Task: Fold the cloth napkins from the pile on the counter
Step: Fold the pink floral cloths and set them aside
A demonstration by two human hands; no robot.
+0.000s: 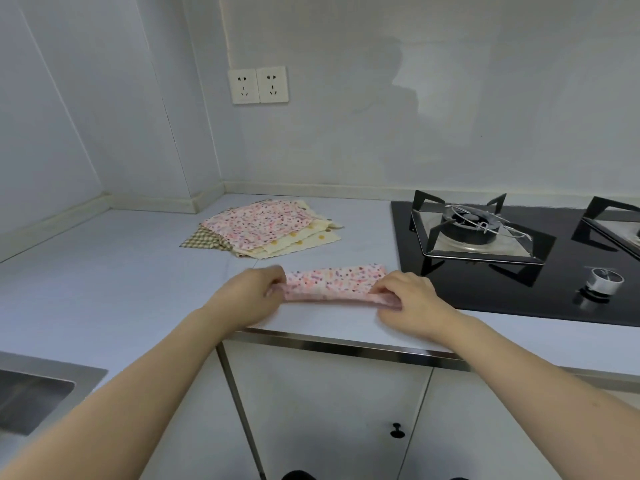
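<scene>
Clearly a fold is in progress on one napkin while the rest wait. At the far lower left of the frame a steel sink [41, 389] is let into the pale counter [121, 282]. Further in, left of centre and toward the back wall, lies the pile of napkins [263, 232]: a pink floral one on top, cream scalloped ones and a brown checked one fanned out beneath it, all flat and unfolded. On the wall above it sit two sockets [258, 85].

Just below centre, near the counter's front edge, the floral napkin [334, 284] lies as a long narrow strip running left to right. The left hand [254, 294] has its fingers curled over the strip's left end, pinching the near layer. The right hand [407, 294] does the same at the right end, fingers bent around the cloth. Both grips look tight and small, and the near edge seems slightly lifted off the surface.

To my eye this is a lengthwise fold. The next move probably calls for laying the edges level, flattening the crease, then bringing one short end across to the other.

At the right, the black gas hob [519, 289] lies just beside the strip's right end, so the cloth should be kept off it.
</scene>
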